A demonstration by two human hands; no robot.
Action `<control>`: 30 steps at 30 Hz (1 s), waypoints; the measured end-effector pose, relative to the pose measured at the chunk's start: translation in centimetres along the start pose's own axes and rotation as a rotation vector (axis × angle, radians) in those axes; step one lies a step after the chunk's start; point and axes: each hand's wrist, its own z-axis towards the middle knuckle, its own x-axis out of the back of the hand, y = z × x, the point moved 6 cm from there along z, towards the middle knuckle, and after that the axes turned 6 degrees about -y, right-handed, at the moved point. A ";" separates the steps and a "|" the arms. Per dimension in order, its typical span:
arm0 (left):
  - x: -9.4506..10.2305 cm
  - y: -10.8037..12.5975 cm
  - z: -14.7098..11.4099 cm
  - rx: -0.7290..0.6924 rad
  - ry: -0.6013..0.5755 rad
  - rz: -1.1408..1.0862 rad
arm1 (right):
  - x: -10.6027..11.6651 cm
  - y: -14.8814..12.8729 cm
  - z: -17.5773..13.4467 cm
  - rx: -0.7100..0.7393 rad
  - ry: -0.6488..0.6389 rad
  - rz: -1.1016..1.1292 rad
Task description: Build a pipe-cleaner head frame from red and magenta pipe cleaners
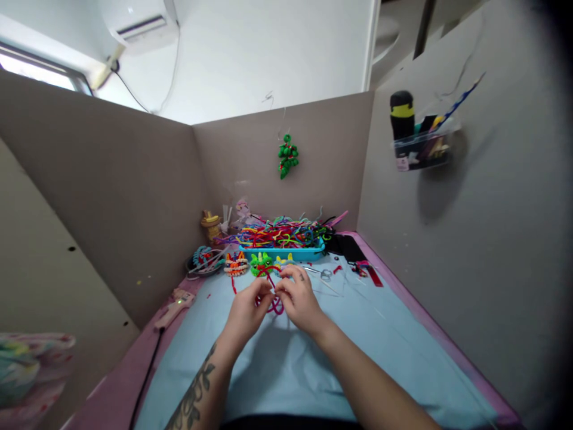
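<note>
Pinching a red pipe cleaner (270, 276) in both hands over the blue-covered tabletop (380, 352)

Left hand (251, 303): thumb and fingers together, clamped on the red pipe cleaner. Right hand (299, 297): same, fingers pinched on it just beside the left fingertips. Piece sits mid-tabletop, bent into loops, one above the fingers, more below; lower loops look magenta. Exact path behind the fingers hidden.

Just beyond the hands, a row of three fuzzy figures: orange one (236, 264) on the left, green one (259, 261) in the middle, partly behind the red loop, yellow-and-blue one (285, 260) on the right, part covered by the right hand. Behind the row: blue tray (304, 255) heaped with mixed-colour pipe cleaners (277, 234).

Right of the hands: scissors (326, 275), then a red strip (375, 276) near the pink edge. Left: dark bowl (203, 270) with blue coiled stuff in it; nearer, a pale glue gun (176, 307) with a small green light, black cord (150, 370) running toward the camera.

Back panel: green ornament (287, 156) with red bits hanging from a thread.

Labels: clear tub (423, 156) on the right panel carries a small pale sticker (402, 162), marks on it too small and blurred to read. Tub holds a black-and-yellow item (401, 113) and a blue patterned stick (461, 101).
</note>
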 end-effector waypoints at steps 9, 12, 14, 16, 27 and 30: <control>0.2 -1.2 0.3 0.049 0.059 -0.467 | 1.6 -0.8 0.0 -0.005 0.075 0.120; 0.8 -3.1 0.5 0.165 0.131 -0.978 | 3.6 0.9 -0.8 -0.128 0.362 0.250; 0.6 -4.3 0.5 0.237 0.148 -1.284 | 3.8 2.8 -1.2 -0.263 0.486 0.370; 0.0 -5.6 0.5 0.281 0.183 -1.505 | 2.5 4.5 -1.1 -0.409 0.431 0.547; -3.8 -9.2 -0.1 0.358 0.142 -1.639 | -5.3 2.9 -0.7 -0.596 -0.131 1.255; -4.0 -8.9 -0.1 0.345 0.161 -1.638 | -5.5 3.5 -0.9 -0.672 -0.048 1.320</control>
